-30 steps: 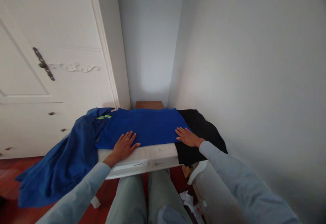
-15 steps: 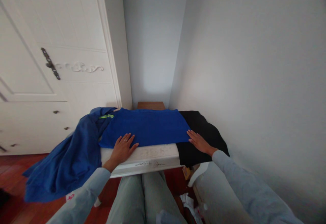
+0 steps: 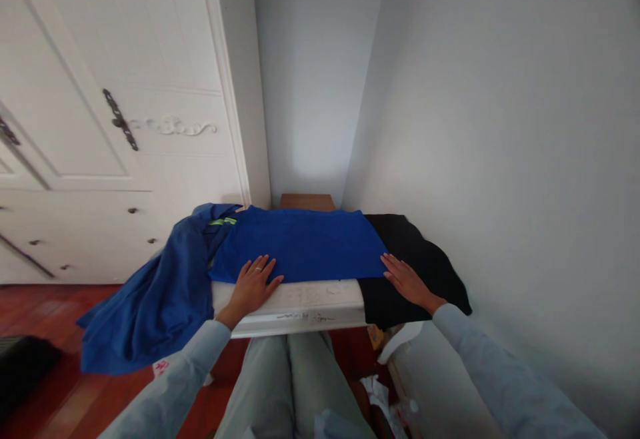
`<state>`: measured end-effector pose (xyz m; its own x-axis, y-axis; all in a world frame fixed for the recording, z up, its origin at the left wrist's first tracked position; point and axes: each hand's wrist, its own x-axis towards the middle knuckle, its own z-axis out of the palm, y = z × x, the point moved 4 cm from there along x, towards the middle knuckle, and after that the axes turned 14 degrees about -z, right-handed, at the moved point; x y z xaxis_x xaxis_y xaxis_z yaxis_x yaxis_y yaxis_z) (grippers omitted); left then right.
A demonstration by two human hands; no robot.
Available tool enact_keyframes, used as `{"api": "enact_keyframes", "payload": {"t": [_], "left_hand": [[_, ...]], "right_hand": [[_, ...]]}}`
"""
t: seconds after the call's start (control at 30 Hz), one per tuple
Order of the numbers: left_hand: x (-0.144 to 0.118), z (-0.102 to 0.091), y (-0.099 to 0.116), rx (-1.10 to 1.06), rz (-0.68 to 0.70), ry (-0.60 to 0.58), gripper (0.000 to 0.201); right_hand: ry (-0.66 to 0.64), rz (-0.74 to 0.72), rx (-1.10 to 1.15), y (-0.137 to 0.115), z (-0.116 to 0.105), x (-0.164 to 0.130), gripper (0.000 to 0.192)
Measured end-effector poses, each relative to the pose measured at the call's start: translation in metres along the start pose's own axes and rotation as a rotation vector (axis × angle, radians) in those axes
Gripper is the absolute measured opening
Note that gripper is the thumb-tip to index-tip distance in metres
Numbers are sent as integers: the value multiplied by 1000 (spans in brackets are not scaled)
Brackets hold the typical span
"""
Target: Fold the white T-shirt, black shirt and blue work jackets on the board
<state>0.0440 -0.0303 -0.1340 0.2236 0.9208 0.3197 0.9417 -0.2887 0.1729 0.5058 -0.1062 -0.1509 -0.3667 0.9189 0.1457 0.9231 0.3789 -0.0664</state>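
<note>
— Blue, bright blue: the shirt (image 3: 300, 242) is lying folded into a flat rectangle on the white table (image 3: 305, 296), hardly a crease showing.

— And the hands?

— Both are lying flat, fingers stretched out and gripping nothing. The left hand (image 3: 253, 284) is pressing on the near left corner of the shirt, half on cloth, half on table; a ring is showing on one finger. The right hand (image 3: 407, 279) is resting at the near right corner, mostly on a black garment (image 3: 425, 266) that is lying just beside the shirt and hanging over the table's front edge.

— What is hanging off the left side?

— A darker blue jacket (image 3: 155, 299), bunched up, spilling off the table end toward the red wood floor (image 3: 50, 306). A yellow-green strip (image 3: 223, 222) is showing near its top, touching the shirt's far left corner.

— Much room to move?

— Not much. The table is sitting in a narrow corner: a pale wall (image 3: 500, 159) is running close along the right, and a white wardrobe (image 3: 125, 159) is standing near on the left. A bare strip of table is showing in front of the shirt, between the two hands.

— Any writing?

— Dark scribbles are showing on the table's front edge (image 3: 300, 317), but I cannot read them. A small red mark is sitting on the left sleeve (image 3: 173, 386), too blurred to read.
</note>
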Motion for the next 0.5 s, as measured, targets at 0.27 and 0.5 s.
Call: {"api": "enact_keyframes", "payload": {"t": [0.27, 0.5], "left_hand": [[-2, -3, 2, -30, -3, 11, 64], [-5, -2, 3, -48, -12, 25, 62]], "right_hand": [[117, 56, -32, -20, -17, -2, 61], [665, -109, 109, -143, 56, -78, 49]]}}
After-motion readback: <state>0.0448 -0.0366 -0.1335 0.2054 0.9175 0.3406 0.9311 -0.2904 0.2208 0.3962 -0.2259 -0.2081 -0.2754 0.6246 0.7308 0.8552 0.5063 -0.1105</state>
